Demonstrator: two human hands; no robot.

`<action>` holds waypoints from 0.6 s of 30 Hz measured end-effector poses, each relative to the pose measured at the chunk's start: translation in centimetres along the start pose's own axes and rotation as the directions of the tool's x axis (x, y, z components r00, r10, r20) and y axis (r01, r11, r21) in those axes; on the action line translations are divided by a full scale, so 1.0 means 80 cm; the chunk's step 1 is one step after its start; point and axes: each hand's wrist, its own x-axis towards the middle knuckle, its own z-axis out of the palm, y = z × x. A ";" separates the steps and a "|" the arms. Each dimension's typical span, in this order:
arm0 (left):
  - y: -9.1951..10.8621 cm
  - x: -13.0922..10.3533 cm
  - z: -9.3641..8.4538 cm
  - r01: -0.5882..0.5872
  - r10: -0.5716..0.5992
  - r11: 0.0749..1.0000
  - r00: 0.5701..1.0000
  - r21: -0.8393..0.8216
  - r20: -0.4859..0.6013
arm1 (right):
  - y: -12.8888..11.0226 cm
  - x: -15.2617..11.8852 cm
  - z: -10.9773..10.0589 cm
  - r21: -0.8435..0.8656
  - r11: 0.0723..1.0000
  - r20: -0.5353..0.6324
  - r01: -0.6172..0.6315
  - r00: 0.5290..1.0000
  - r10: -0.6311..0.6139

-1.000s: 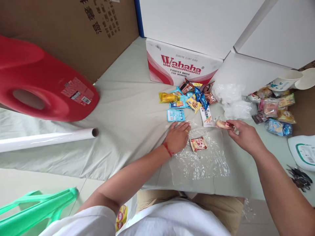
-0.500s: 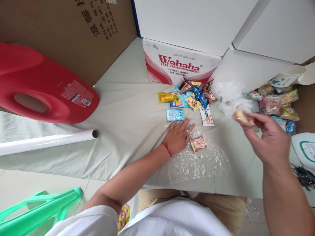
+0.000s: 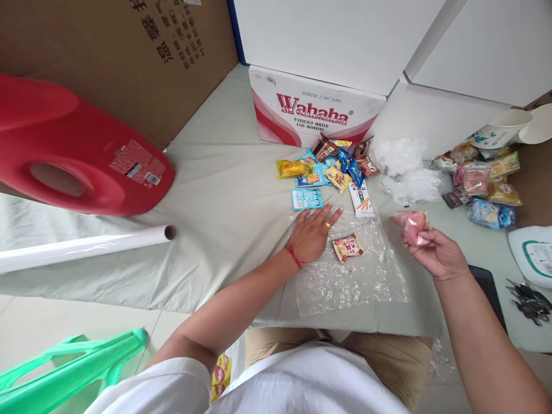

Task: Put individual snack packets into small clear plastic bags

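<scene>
"Talk to me: what does the right hand [image 3: 440, 253] have?"

"On my feed, a pink packet [image 3: 414, 226]! I've got the fingertips closed on it, lifted just right of the clear plastic sheet [image 3: 357, 284]."

"And the left hand [image 3: 308, 236]?"

"Palm down, fingers spread, gripping nothing! I have it lying over the sheet's left edge, fingertips just beside a light-blue packet [image 3: 307, 199]."

"Anything on that sheet?"

"One cream-and-red packet [image 3: 348, 248], flat near the middle, between my two hands. Just beyond the sheet, a white packet [image 3: 361, 199] lies below the blue wrappers [image 3: 352, 171]!"

"What's ahead of the right hand?"

"Crumpled clear plastic [image 3: 409, 181], and farther right, a heap of wrapped snacks [image 3: 476, 178] beneath a paper cup [image 3: 502, 131]. Can I read the pink one's label? I can't tell from here."
</scene>
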 end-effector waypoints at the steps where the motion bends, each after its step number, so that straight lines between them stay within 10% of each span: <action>1: 0.000 0.000 0.000 0.003 -0.003 1.000 1.000 -0.004 0.001 | 0.001 0.005 -0.004 0.030 0.998 -0.105 0.056 0.993 -0.053; 4: 0.000 0.000 0.000 0.007 -0.007 0.999 1.000 -0.035 -0.009 | 0.001 -0.004 0.005 0.053 0.987 -0.176 0.150 0.975 -0.138; 8: -0.001 0.000 -0.001 0.013 -0.014 0.997 1.000 -0.078 -0.020 | -0.009 -0.041 0.051 -0.240 0.950 0.071 0.198 0.980 -0.186; 13: -0.004 0.000 0.001 0.013 -0.018 0.992 0.999 -0.125 -0.038 | -0.010 -0.030 0.100 -0.579 0.566 0.542 0.587 0.796 -0.270; 18: -0.008 0.001 0.003 0.017 -0.031 0.978 0.998 -0.209 -0.062 | 0.001 -0.001 0.122 -0.678 0.205 0.694 0.706 0.707 -0.138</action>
